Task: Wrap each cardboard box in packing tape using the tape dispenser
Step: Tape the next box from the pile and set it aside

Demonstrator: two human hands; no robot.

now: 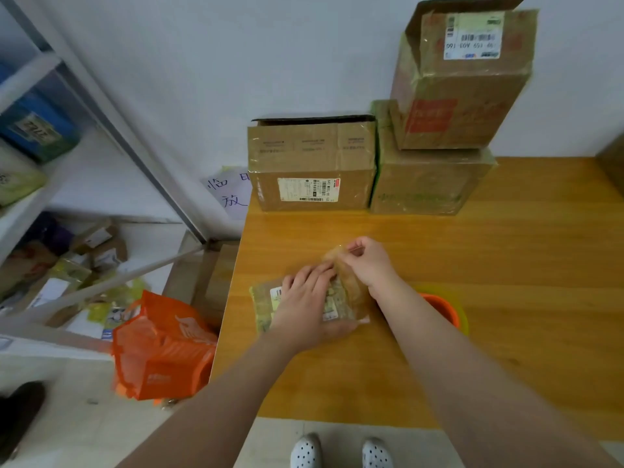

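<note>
Wooden table against wall, stacked boxes, left hand flat on small box, right hand pinching tape

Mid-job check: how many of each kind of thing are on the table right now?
boxes: 4 (small box under the left hand, labelled box, green-printed box, top box stacked on it)
tape dispenser: 1
tape strip, pinched by the right hand: 1
total: 6
The brown shape at the far right edge is unclear and not counted.
</note>
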